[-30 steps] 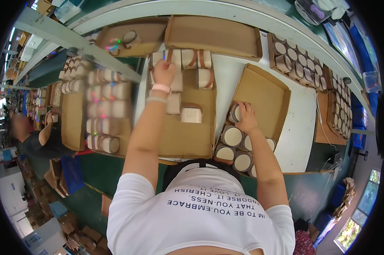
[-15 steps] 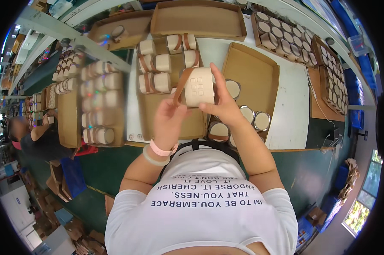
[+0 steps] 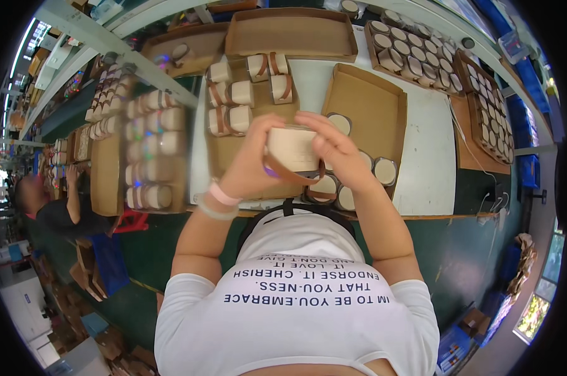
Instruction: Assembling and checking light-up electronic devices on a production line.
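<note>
Between my two hands, above the edge of a cardboard tray (image 3: 227, 166), is a cream, rounded block-shaped device (image 3: 291, 150). Its brown strap (image 3: 294, 176) bows out on the side toward me. My left hand (image 3: 251, 155) grips the left end, fingers wrapped over the far edge. My right hand (image 3: 339, 150) closes on the right end, its thumb on the cream face. Similar strapped devices (image 3: 240, 93) stand at the far part of the tray. More round-ended ones (image 3: 384, 170) lie in the tray at right.
An open cardboard tray (image 3: 374, 94) lies right of my hands, with another (image 3: 290, 34) at the back. Full trays of cream devices (image 3: 415, 53) fill the far right. At left, a metal post (image 3: 145, 69) slants past more stacked devices (image 3: 153, 144). A co-worker (image 3: 58, 207) is farther left.
The device has come nearer me and turned: its face with embossed squares is tipped away, and the strap has swung from its left to the side toward me. Both hands have shifted around it.
</note>
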`<state>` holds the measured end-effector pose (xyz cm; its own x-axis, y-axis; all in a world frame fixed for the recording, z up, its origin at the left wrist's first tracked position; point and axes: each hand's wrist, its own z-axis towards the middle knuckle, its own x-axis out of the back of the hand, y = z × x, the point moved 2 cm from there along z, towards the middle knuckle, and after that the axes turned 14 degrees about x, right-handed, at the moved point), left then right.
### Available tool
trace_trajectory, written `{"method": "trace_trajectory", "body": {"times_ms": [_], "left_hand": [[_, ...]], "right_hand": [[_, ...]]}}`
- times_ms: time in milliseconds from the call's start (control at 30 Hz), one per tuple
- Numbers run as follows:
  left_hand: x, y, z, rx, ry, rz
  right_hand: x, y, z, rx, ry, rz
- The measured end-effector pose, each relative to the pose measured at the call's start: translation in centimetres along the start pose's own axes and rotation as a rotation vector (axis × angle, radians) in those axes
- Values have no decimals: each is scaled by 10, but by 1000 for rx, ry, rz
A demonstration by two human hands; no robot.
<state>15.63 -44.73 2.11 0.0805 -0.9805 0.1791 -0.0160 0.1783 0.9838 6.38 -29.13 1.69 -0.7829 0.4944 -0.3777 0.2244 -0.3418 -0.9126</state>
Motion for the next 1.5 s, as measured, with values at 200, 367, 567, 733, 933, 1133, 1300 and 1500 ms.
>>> {"method": "trace_trajectory", "body": {"times_ms": [200, 367, 567, 733, 933, 1133, 1300, 1500], "left_hand": [[-20, 8, -4, -232, 339, 366], [-23, 10, -3, -302, 345, 373], [-35, 6, -6, -257, 386, 328], [-33, -6, -5, -192, 288, 41], [-28, 8, -8, -263, 353, 247], [-30, 14, -2, -305, 370, 302], [-30, 8, 2, -432, 437, 474], [-23, 3, 1, -284, 311, 233]], "right_hand": [[-24, -7, 0, 379, 86, -716], [-13, -6, 11, 429, 193, -671], [-20, -17, 1, 348, 223, -1016], [9, -10, 2, 263, 279, -284], [-15, -23, -7, 134, 96, -240], [0, -11, 6, 164, 143, -378], [-2, -7, 12, 120, 229, -217], [3, -9, 12, 355, 111, -482]]}}
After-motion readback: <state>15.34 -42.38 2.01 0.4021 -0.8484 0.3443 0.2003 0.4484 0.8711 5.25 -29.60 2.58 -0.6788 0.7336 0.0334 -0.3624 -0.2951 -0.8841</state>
